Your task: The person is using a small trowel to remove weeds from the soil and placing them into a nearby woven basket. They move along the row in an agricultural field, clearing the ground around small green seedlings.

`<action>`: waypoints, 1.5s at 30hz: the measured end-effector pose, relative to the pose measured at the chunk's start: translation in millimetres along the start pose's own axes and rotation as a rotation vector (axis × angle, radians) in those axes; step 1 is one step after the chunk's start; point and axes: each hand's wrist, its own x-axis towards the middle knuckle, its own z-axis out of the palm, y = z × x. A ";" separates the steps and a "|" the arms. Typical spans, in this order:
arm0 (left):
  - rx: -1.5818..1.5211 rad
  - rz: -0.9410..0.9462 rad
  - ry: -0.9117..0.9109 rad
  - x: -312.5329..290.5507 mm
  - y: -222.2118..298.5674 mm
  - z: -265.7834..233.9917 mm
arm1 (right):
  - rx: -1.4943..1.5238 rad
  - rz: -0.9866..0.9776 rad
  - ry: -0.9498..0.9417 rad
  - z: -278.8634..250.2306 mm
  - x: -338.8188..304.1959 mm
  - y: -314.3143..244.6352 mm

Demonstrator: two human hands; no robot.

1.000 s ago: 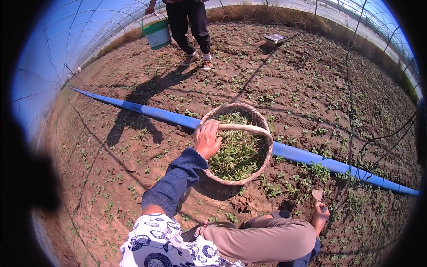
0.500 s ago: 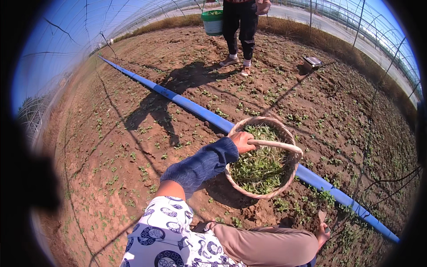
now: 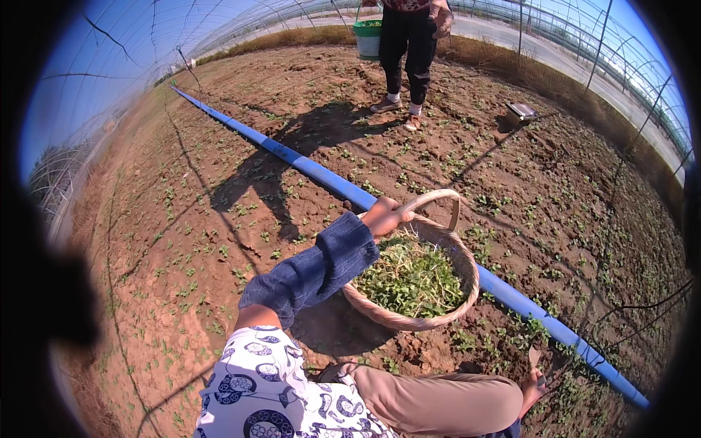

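My left hand (image 3: 385, 218), in a denim sleeve, is closed round the handle (image 3: 436, 195) of a woven basket (image 3: 466, 271). Cut green leaves and pale stems (image 3: 412, 281) fill much of the basket, which is tilted toward me above the soil beside a blue pipe. At the lower right, beyond my bent knee, my right hand (image 3: 532, 392) is closed on a small flat-bladed tool (image 3: 534, 356). Its blade points up beside low green plants (image 3: 531, 328); my fingers hide its lower end.
A long blue pipe (image 3: 321, 174) crosses the planted soil diagonally and passes behind the basket. Another person (image 3: 409, 51) stands across it with a green-rimmed bucket (image 3: 369, 44). A small box-like object (image 3: 522, 112) lies farther right. Tunnel hoops arch overhead.
The basket has moved left and tilted toward me, its handle swinging up and away. My left hand has shifted left and upward with it. My right hand stays low, still gripping the tool.
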 end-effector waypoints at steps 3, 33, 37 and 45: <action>-0.025 0.009 0.043 -13.8 55.7 -18.0 | 0.015 0.046 -0.002 -8.7 3.6 2.2; 0.120 0.376 0.545 232.6 237.9 -200.7 | -0.084 0.207 0.196 5.8 -19.9 -20.5; 0.153 0.342 0.613 257.1 211.0 -211.6 | -0.191 0.182 0.202 -13.8 -28.0 1.6; 0.307 0.443 0.612 305.4 200.5 -135.4 | -0.488 0.049 0.082 -6.3 -9.9 65.1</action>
